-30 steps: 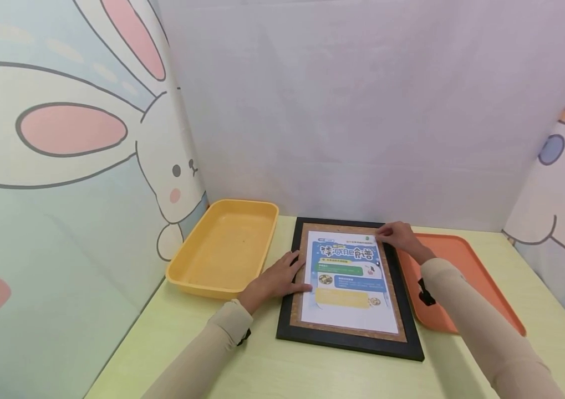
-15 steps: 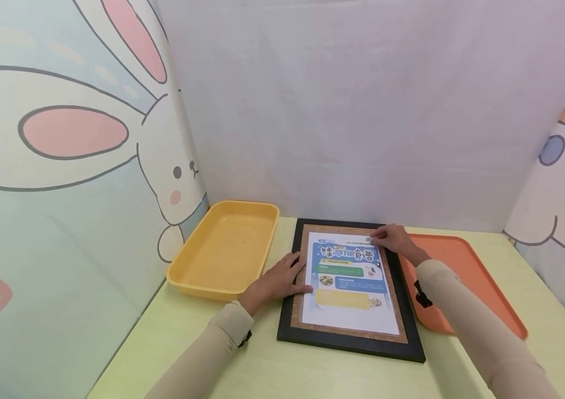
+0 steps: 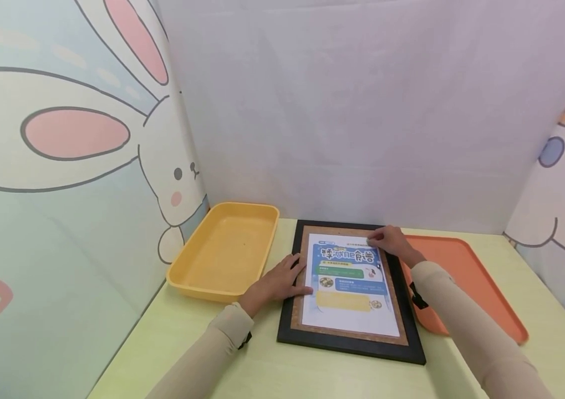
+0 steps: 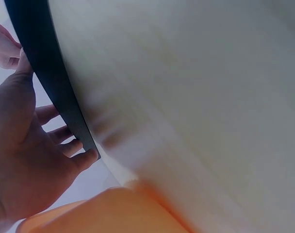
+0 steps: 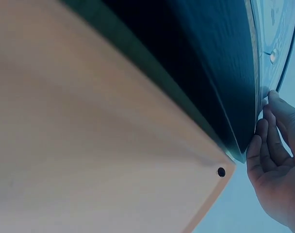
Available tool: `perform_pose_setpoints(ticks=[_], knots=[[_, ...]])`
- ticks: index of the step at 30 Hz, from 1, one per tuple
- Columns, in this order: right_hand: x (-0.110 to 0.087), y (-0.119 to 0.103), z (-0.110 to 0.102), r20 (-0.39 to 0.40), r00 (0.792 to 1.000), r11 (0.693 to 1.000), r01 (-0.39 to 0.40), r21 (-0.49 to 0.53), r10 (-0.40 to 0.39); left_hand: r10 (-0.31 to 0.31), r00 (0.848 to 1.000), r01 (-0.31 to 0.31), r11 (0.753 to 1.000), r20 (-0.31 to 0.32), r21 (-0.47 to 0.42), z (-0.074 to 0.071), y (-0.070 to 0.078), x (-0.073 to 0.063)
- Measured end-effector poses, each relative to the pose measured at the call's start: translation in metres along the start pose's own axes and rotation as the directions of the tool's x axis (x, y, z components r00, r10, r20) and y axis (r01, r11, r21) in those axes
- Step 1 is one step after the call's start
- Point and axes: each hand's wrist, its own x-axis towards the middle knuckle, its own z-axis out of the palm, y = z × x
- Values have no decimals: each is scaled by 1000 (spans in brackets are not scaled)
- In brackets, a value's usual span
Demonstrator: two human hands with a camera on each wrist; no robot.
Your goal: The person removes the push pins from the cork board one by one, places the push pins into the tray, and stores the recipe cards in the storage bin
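Observation:
A black-framed cork board (image 3: 352, 347) lies flat on the table with a printed blue and white sheet (image 3: 347, 288) on it. My left hand (image 3: 280, 279) rests flat on the frame's left edge, its fingertips (image 3: 304, 288) touching the sheet's left margin. In the left wrist view the left hand (image 4: 26, 160) lies against the dark frame edge (image 4: 50, 77). My right hand (image 3: 388, 239) has its fingers bent down onto the sheet's top right corner. The right wrist view shows the right hand (image 5: 278, 160) at the frame's corner (image 5: 220, 97).
An empty yellow tub (image 3: 189, 280) stands left of the frame. An orange tray (image 3: 472, 271) lies to its right, partly under my right forearm. Cartoon-printed screens close in the table on the left, back and right.
My right hand has slid a little to the left along the sheet's top edge. The left hand has stayed where it was.

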Motion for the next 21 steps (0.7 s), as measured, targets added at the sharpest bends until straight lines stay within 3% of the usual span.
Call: perform_pose_setpoints(ticks=[21], knots=[[2, 2, 2, -23, 1000, 1000, 3, -9, -3, 2, 1000, -2, 1000, -9, -3, 0, 1, 0]])
